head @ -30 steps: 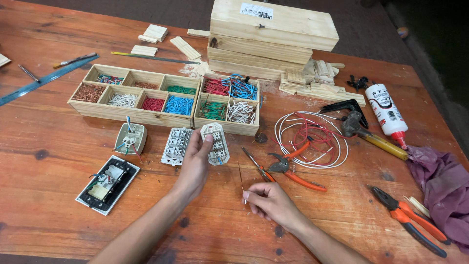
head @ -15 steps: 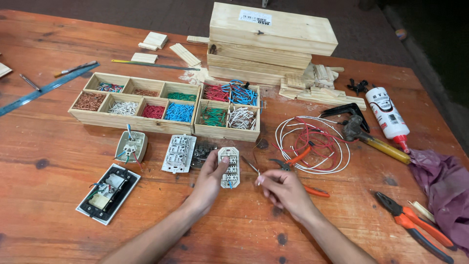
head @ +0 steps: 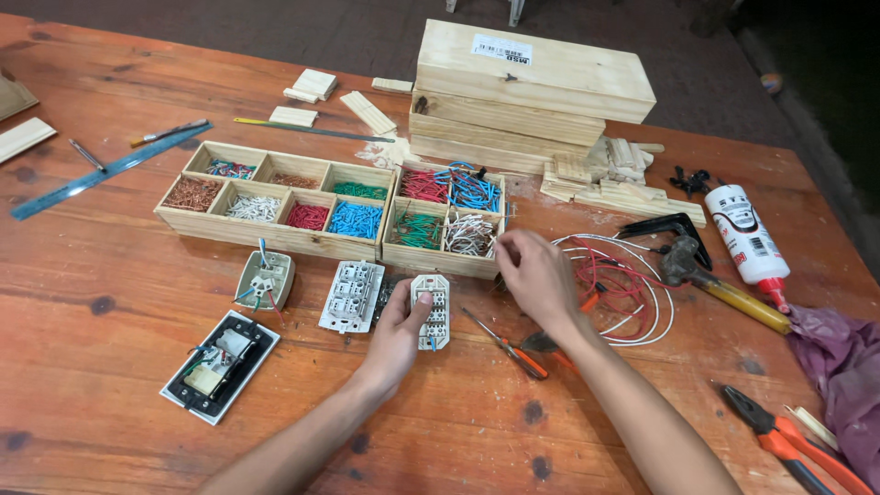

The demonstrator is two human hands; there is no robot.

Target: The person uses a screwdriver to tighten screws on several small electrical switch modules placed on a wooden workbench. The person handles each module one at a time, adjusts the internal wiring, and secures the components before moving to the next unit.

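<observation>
I'm gripping the white plastic switch module [head: 431, 312] flat on the orange wooden table [head: 110, 367] with my left hand [head: 399, 335], fingers closed around its edge. My right hand [head: 536, 275] is reaching, fingers pinched, at the small wooden tray's [head: 446, 225] white wire-offcut compartment [head: 470, 235]. I'm judging it best to keep the module steady and pinch one piece only.

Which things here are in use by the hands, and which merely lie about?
In use: left hand holding white switch module; right hand at wire-piece box.

Lying about: glue bottle, steel ruler, orange pliers, wooden blocks.
</observation>
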